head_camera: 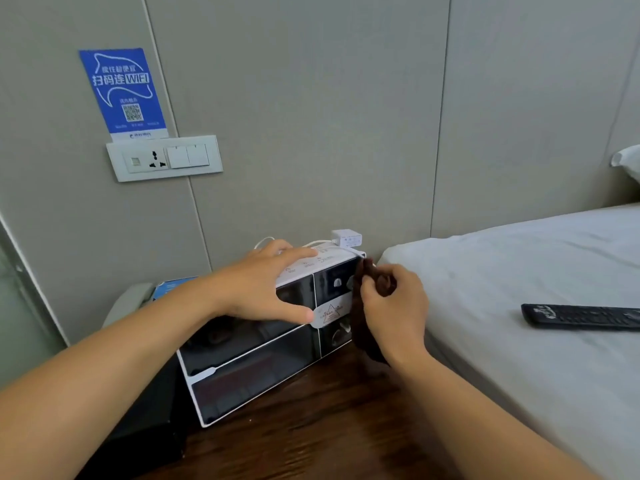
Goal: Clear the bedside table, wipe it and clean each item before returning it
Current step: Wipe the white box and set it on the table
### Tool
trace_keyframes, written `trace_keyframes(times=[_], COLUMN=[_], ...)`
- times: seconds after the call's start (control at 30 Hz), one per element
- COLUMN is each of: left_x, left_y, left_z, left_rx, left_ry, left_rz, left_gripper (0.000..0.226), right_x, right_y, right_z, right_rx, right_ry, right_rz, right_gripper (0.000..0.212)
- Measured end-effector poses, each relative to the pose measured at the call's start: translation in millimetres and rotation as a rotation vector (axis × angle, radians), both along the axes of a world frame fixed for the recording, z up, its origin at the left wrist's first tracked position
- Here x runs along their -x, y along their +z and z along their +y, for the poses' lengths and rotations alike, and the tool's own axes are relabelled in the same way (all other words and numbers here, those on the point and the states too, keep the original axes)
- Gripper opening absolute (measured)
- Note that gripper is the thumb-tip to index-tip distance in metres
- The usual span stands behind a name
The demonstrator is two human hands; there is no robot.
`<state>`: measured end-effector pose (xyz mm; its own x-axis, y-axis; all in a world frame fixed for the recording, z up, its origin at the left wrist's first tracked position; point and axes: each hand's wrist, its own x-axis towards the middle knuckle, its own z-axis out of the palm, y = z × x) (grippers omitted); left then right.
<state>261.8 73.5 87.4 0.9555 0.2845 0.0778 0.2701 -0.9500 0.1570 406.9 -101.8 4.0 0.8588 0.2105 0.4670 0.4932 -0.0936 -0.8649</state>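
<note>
Two bare hands work at a white-framed box with dark glossy compartment fronts [263, 355], which stands on the dark wooden bedside table [311, 441] at about 6 o'clock in the view, its back close to the grey padded wall. The left hand [266, 285] lies across the box's upper left part, fingers straight and spread over the white top panel, thumb stretched along the front of an upper compartment; it presses rather than grasps. The right hand [391, 306], at the box's right end, has its fingers curled tight around a dark brown cloth [370, 299], which hangs down against the box's side toward the tabletop. A small white plug adapter [347, 238] with its white cable sits on the box's rear top edge, toward 12 o'clock from the hands. Behind the left forearm, at about 9 o'clock, a grey telephone handset [128, 303] and a blue-printed card [169, 287] show partly. On the wall at 10 o'clock are a white socket-and-switch plate [164, 157] and a blue WiFi sticker [121, 93] just above it. At 3 o'clock a black remote control [581, 317] lies on the white bed sheet [519, 271].
</note>
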Motion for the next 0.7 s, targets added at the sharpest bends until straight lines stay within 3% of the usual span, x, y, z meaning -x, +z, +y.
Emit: trace_keyframes(times=[0.13,0.23,0.33,0.53,0.7], left_x=[-6,-13,-14,-8,-9], left_y=[5,10,3,14,5], left_z=[-1,-3,-8,2,-5], left_rx=[-0.037,-0.044,-0.053,-0.055,-0.054], left_ry=[0.010,-0.019,-0.105,-0.145,-0.119], left_rz=[0.085,0.028,0.016,0.105,0.068], left_gripper=[0.109,0.104,0.103,0.107,0.109], right_x=[14,25,11,-15,-10], right_y=[0,-6,-16,-29,-35], right_z=[9,6,-5,-3,9], right_rx=[0.011,0.094,0.187,0.129,0.057], right_ry=[0.128,0.369,0.427,0.397,0.291], right_rz=[-0.066,-0.030,-0.125,-0.265,-0.245], right_gripper=[0.017,0.052,0.076,0.080,0.058])
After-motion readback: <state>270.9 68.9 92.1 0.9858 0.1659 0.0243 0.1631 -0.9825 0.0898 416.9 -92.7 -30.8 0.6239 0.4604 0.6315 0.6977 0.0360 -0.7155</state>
